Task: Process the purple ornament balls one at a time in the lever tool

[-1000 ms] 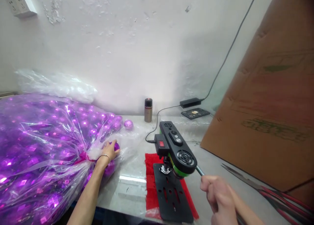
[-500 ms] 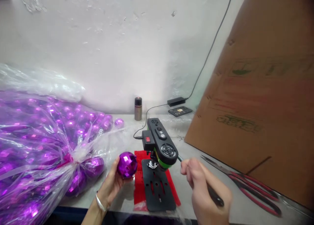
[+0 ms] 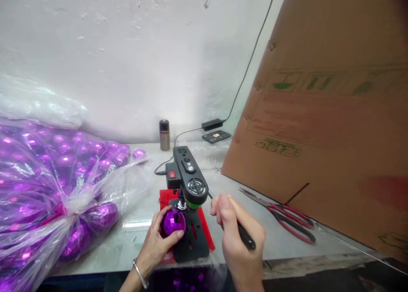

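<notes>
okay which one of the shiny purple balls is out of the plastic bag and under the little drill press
The faceted purple ball in the left hand, held on the black base plate under the spindle. The other purple balls lie in the clear plastic bag.

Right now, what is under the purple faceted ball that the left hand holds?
Under the purple faceted ball, held by the left hand, lies the black slotted metal base plate of the small press, on a red cloth. The contact spot is hidden by the ball.
</notes>
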### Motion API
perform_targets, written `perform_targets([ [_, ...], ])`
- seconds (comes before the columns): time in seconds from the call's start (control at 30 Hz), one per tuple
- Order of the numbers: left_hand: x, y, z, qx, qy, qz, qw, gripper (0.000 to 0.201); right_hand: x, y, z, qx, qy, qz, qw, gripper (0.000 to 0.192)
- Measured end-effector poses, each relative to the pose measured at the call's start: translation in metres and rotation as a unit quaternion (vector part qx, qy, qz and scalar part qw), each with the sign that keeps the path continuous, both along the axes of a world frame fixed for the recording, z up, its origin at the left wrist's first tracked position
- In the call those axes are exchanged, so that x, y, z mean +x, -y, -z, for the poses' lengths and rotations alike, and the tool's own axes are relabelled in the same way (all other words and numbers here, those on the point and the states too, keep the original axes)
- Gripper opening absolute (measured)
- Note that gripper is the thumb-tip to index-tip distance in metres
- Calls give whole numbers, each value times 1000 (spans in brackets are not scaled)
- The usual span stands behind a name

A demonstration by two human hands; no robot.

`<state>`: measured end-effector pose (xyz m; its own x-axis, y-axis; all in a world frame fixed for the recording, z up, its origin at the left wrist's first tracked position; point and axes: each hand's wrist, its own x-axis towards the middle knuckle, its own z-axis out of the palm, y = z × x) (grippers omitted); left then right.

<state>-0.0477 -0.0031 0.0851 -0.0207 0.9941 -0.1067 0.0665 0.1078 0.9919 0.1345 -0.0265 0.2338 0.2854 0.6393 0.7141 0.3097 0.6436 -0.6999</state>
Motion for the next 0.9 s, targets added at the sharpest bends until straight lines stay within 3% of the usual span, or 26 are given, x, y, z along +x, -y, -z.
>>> perform_targets([
  [0.4, 16, 1, -24, 23, -150, 58, 987, 85, -1, 1, -16, -8, 36, 20, 999, 42],
  [0.7, 23, 0, -4, 97, -157, 26, 983, 76, -1, 2, -15, 2, 38, 22, 999, 40],
  [0.9, 25, -5, -2, 108, -170, 49, 978, 77, -1, 2, -15, 1, 42, 22, 999, 40],
])
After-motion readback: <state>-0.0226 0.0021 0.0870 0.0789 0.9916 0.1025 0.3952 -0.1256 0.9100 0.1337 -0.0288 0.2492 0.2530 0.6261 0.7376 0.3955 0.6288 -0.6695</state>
